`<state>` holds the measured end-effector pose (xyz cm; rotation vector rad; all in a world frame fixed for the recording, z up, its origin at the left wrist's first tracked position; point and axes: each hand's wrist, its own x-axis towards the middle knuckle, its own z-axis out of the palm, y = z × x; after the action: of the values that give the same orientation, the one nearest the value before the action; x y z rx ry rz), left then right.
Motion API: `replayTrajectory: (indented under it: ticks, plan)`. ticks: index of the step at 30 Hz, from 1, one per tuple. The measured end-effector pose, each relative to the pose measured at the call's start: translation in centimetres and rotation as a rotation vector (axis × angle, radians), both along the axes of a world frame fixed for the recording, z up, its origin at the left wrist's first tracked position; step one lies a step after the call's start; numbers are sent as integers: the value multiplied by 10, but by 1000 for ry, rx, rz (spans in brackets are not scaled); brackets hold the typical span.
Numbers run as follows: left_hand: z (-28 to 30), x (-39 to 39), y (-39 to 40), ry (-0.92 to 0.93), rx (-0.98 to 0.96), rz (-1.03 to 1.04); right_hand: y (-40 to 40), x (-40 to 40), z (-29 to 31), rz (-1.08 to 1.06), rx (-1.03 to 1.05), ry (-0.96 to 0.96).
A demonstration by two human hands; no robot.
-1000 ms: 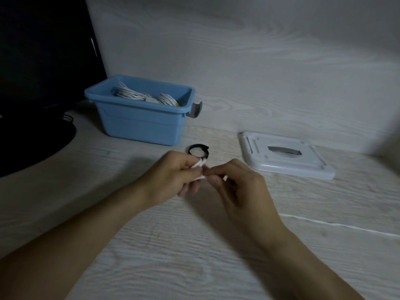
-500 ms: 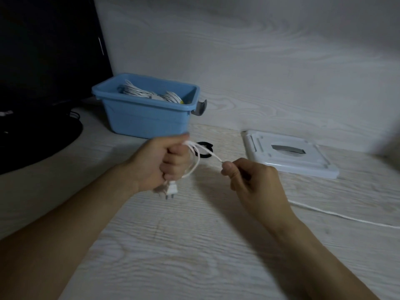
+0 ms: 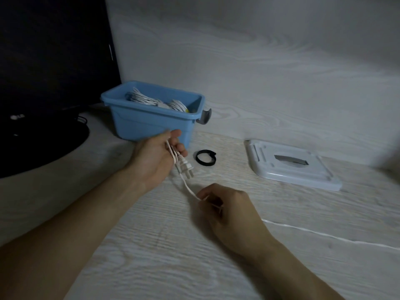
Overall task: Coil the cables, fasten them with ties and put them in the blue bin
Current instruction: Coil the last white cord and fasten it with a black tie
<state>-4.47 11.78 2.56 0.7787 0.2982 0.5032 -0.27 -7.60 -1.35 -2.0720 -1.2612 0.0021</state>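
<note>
Left hand (image 3: 159, 155) palm-up just near of the blue bin (image 3: 151, 120), fingers curled round the plug end of a white cable (image 3: 186, 185), two-pin plug (image 3: 186, 168) poking out below the fingers. Right hand (image 3: 227, 210) nearer and to the right, pinching the same cable between thumb and fingertips, cord running in a short span between both hands, then trailing off right across the pale wood-grain table (image 3: 173, 256). Couple of coiled white cables (image 3: 151, 100) already sitting in the bin. Black tie (image 3: 205, 156) looped in a ring on the table, just right of the left hand. Grey-white lid (image 3: 292, 163) lying flat further right. Dark monitor (image 3: 54, 61) far left.
</note>
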Motion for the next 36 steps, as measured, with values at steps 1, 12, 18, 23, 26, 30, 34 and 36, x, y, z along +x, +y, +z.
replayTrajectory:
  ticks: [1,12,18,23,26,30,34,36]
  plan:
    - [-2,1,-3,33,117,24,0,0,0,24,-5,-26]
    - [-16,-12,-26,246,1037,-359,-4,8,12,-96,286,-122]
    - [-7,-17,-25,361,882,-850,-9,8,17,-202,356,101]
    - [-8,-14,-22,418,721,-773,-7,11,13,-206,298,143]
    - [-8,-12,-17,445,613,-679,-6,13,10,-212,285,112]
    - [-3,-18,-9,473,665,-871,-6,14,8,-221,239,139]
    - [-1,-20,3,360,421,-1100,-6,13,8,-215,232,171]
    - [0,-20,6,101,124,-1071,-5,12,10,-210,245,132]
